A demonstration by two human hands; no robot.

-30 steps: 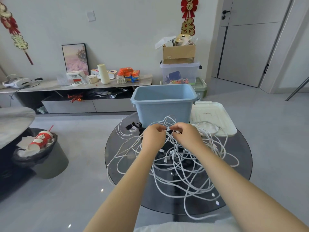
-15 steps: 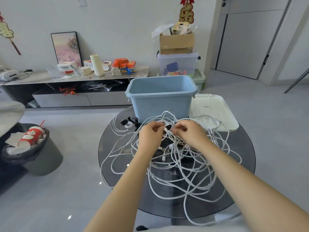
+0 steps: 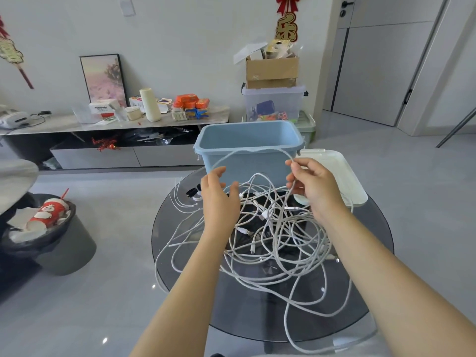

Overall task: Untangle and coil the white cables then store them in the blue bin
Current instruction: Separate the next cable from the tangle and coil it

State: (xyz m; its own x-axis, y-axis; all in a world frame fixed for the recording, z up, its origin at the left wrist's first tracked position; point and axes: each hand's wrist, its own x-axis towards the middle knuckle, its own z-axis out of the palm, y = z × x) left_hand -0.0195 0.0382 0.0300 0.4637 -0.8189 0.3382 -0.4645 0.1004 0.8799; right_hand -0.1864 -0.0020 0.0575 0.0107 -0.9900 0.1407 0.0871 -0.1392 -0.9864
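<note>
Parting hands point(image 3: 219, 199), cable loop point(image 3: 253, 153) now lifted

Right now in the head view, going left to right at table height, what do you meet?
Dark round trash bin with a red paper cup → left hand → tangled white cables on the round glass table → right hand → white plastic lid.
</note>
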